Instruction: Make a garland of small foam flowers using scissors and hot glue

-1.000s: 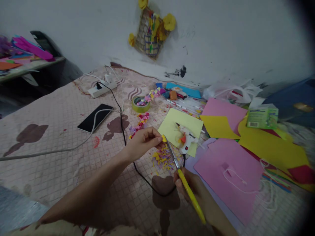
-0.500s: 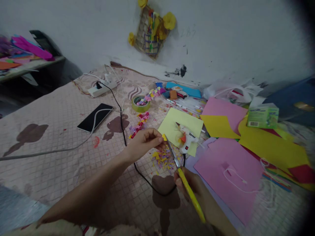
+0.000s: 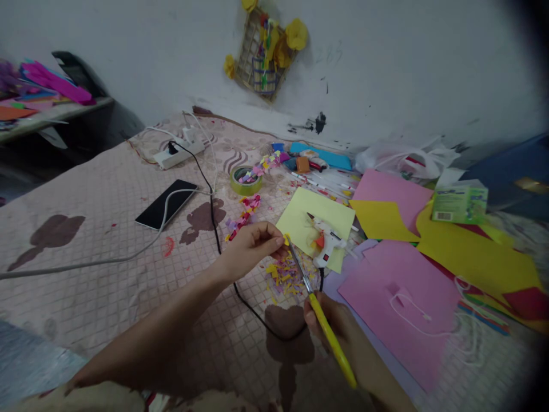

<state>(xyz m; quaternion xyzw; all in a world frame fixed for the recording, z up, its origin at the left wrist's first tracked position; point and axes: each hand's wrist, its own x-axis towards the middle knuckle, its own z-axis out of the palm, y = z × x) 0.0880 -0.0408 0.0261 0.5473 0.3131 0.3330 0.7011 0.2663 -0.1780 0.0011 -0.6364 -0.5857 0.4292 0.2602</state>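
Note:
Between the thumb and fingers of my left hand [image 3: 257, 246] is a small piece of yellow paper [image 3: 286, 239]. My right hand [image 3: 337, 323] grips yellow-handled scissors [image 3: 316, 312], their blades pointing up and left to that piece. The blade tips meet its edge and look nearly closed. Under the blades lies a heap of yellow and purple paper scraps [image 3: 285, 277]. A white glue gun [image 3: 328, 246] rests on a pale yellow sheet [image 3: 300, 214] just beyond. Behind my left hand is a strip of pink, red and purple paper bits [image 3: 243, 217].
A phone [image 3: 167, 204] and a power strip [image 3: 179, 154] lie at left, with a black cable [image 3: 242, 294] running under my left wrist. A tape roll [image 3: 246, 182] sits mid-table. Pink paper [image 3: 403, 303], yellow paper [image 3: 480, 246] and a green box [image 3: 458, 201] are at right.
The yellow piece in my left hand looks a little different in outline at the blade tips. Both hands have stayed almost in place.

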